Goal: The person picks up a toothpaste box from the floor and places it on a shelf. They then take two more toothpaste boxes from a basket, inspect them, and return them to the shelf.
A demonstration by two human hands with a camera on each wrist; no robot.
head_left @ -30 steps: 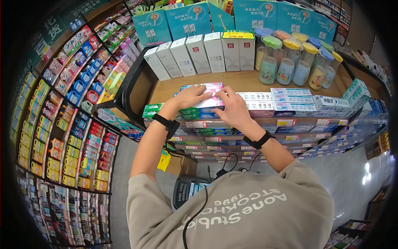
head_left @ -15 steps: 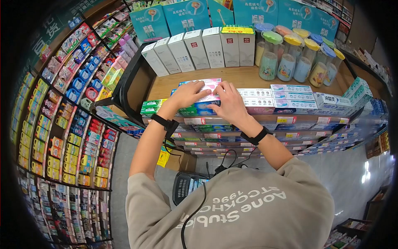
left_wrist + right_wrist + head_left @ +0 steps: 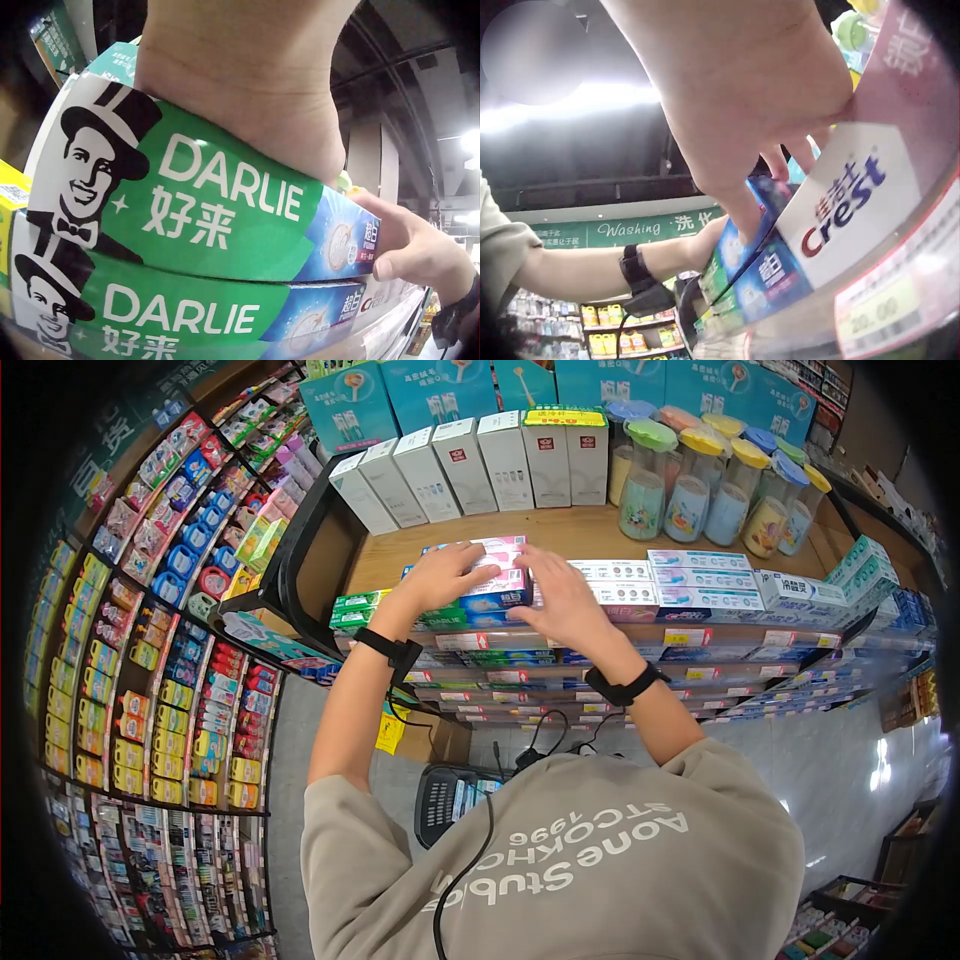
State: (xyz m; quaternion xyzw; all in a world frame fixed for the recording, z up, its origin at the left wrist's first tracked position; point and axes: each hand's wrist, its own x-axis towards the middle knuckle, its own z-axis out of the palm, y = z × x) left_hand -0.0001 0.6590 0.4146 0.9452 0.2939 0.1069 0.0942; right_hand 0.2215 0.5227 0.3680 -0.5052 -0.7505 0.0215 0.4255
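Two stacked green-and-blue Darlie toothpaste boxes (image 3: 232, 191) lie along the front of the shelf top, their white and pink upper face (image 3: 505, 550) showing between the hands. My left hand (image 3: 445, 575) rests over the upper box, its wrist bent across the front edge and fingers stretched to the right. At the stack's right end is my right hand (image 3: 568, 600), thumb at the front corner and fingers spread along the end. In the right wrist view, one of its digits presses against the blue end of the upper box. A Crest toothpaste box (image 3: 847, 199) stands right beside the stack.
More toothpaste boxes (image 3: 705, 585) line the front edge to the right. Behind stand tall white boxes (image 3: 465, 465) and lidded clear jars (image 3: 690, 510). Price tags (image 3: 685, 637) run along the shelf front. A dark basket (image 3: 435, 805) sits on the floor.
The right hand's fingers have shifted from the top of the stack toward its right end and spread wider. The left hand stays on top. The head view has shifted slightly.
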